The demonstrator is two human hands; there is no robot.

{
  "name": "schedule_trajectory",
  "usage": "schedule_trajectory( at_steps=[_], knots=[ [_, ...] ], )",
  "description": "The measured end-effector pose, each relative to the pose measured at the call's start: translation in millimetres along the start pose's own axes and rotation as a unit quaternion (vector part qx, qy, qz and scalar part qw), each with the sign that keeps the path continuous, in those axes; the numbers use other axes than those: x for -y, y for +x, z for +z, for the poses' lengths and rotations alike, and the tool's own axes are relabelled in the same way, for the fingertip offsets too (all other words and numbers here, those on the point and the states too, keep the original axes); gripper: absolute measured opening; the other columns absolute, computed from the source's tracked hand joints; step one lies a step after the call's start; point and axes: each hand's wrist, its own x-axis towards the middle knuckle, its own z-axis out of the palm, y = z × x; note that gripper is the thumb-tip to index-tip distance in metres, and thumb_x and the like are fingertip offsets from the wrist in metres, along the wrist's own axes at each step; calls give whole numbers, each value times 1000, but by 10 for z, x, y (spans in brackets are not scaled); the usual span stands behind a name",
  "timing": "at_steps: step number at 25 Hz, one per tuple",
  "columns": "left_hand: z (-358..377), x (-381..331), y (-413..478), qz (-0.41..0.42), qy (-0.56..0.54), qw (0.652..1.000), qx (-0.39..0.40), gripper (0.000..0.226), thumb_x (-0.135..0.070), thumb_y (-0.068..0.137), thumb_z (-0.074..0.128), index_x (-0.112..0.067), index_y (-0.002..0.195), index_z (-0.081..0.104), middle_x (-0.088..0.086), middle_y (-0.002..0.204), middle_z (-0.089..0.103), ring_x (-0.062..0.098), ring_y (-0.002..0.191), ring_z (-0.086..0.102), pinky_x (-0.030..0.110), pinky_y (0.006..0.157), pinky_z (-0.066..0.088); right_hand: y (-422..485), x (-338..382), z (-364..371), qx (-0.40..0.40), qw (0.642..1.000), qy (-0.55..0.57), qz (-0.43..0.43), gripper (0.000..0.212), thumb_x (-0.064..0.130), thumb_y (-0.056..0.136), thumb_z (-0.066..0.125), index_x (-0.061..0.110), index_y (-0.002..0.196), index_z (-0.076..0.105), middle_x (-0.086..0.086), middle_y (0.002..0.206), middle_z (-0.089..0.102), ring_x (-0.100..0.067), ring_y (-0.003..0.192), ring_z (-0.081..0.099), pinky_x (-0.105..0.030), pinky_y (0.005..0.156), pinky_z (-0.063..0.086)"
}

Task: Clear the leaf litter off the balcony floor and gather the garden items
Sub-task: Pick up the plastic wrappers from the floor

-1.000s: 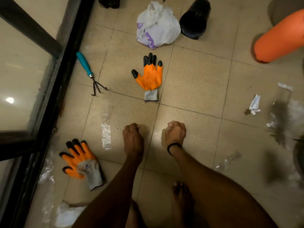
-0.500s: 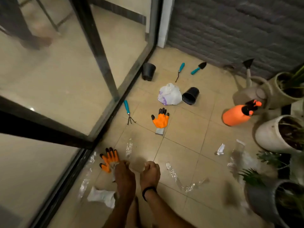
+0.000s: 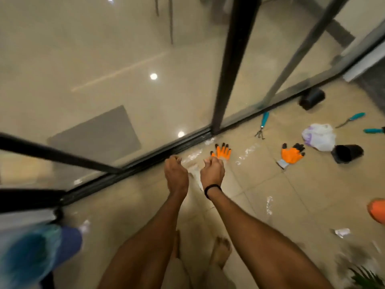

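The only print in view is a purple mark on the white bag (image 3: 318, 137), and it is too blurred to read.

Both hands are held out in front of the body, above the tiled floor (image 3: 302, 195). The left hand (image 3: 176, 176) and the right hand (image 3: 213, 174) are each curled into a fist with the fingers folded in, and no thing shows inside either one. The right wrist carries a black band (image 3: 212, 189).

One orange glove (image 3: 223, 152) lies just beyond the knuckles of the right hand, with its cuff hidden behind this hand, close to the door track (image 3: 145, 165). The second glove (image 3: 291, 155) lies to the right of that hand, well apart from it. Strips of clear wrap (image 3: 246, 152) lie between the two gloves. Beyond the right hand and to its right is the rake (image 3: 263, 125) with a teal handle. Farther right is the bag, with a black pot (image 3: 346, 153) just beside it. The orange sprayer (image 3: 377, 209) is at the far right, well apart from both hands.
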Motion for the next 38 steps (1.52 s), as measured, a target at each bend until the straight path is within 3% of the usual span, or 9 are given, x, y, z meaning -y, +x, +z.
schedule_trajectory(
  at_steps=[2, 6, 14, 17, 21, 26, 29, 33, 38],
  knots=[
    [-509, 451, 78, -39, -17, 998, -56, 15, 1, 95, 48, -9, 94, 59, 11, 95, 55, 30, 87, 54, 29, 73, 33, -374, 222, 507, 30, 999, -9, -29, 13, 9, 94, 54, 9, 89, 65, -13, 98, 62, -28, 97, 55, -19, 80, 31],
    [-1516, 1604, 108, -142, -28, 977, -156, 13, 0, 95, 51, -5, 98, 63, 17, 100, 60, 34, 93, 57, 38, 81, 41, -1336, 500, 1748, 127, 983, -67, -112, 15, 12, 96, 53, 12, 91, 67, -9, 98, 63, -24, 97, 55, -29, 89, 39],
    [-3423, 4647, -69, -332, -44, 913, -232, 20, -8, 98, 51, -4, 114, 64, 17, 118, 61, 32, 114, 55, 36, 97, 40, -3824, 572, 4417, 316, 920, -123, -198, 14, 16, 95, 54, 16, 83, 62, -6, 93, 62, -20, 88, 53, -26, 80, 41],
    [-3738, 5816, -22, -389, -40, 888, -240, 20, -8, 98, 54, 2, 109, 67, 23, 114, 65, 39, 112, 57, 40, 95, 40, -4441, 416, 5418, 358, 904, -137, -192, 16, 17, 94, 56, 14, 79, 62, -7, 91, 63, -18, 83, 55, -33, 79, 49],
    [-3745, 6922, 102, -438, -51, 871, -217, 22, -9, 97, 56, 5, 107, 71, 27, 112, 68, 42, 108, 62, 42, 90, 44, -4728, 112, 6451, 395, 870, -210, -206, 16, 10, 91, 54, 6, 96, 68, -12, 103, 64, -27, 97, 61, -34, 84, 51],
    [-3616, 7408, 169, -499, -79, 832, -229, 36, -27, 92, 70, 9, 95, 74, 28, 97, 71, 41, 93, 67, 43, 79, 53, -4764, -190, 6825, 355, 842, -328, -242, 29, 26, 95, 54, 3, 110, 62, -19, 114, 57, -34, 111, 52, -39, 86, 49],
    [-3646, 7336, 200, -491, -57, 844, -208, 35, -14, 94, 62, 10, 119, 65, 31, 119, 64, 42, 112, 59, 45, 94, 45, -4793, -198, 6762, 394, 803, -351, -276, 36, 29, 97, 49, 8, 126, 55, -21, 123, 49, -36, 118, 44, -40, 89, 46],
    [-3802, 6997, 221, -486, 4, 860, -158, 82, -18, 93, 64, -2, 158, 15, 32, 151, 30, 46, 139, 28, 47, 114, 23, -4813, -11, 6519, 414, 824, -322, -215, 69, 50, 95, 45, 22, 153, 18, -19, 138, 31, -32, 120, 36, -39, 96, 45],
    [-3660, 6403, 204, -400, 118, 895, -158, 87, -26, 91, 67, -13, 160, 15, 31, 153, 26, 49, 138, 29, 58, 113, 23, -4529, 134, 5964, 362, 840, -329, -234, 77, 47, 91, 52, 19, 152, 15, -15, 125, 40, -31, 113, 39, -42, 89, 47]
  ],
)
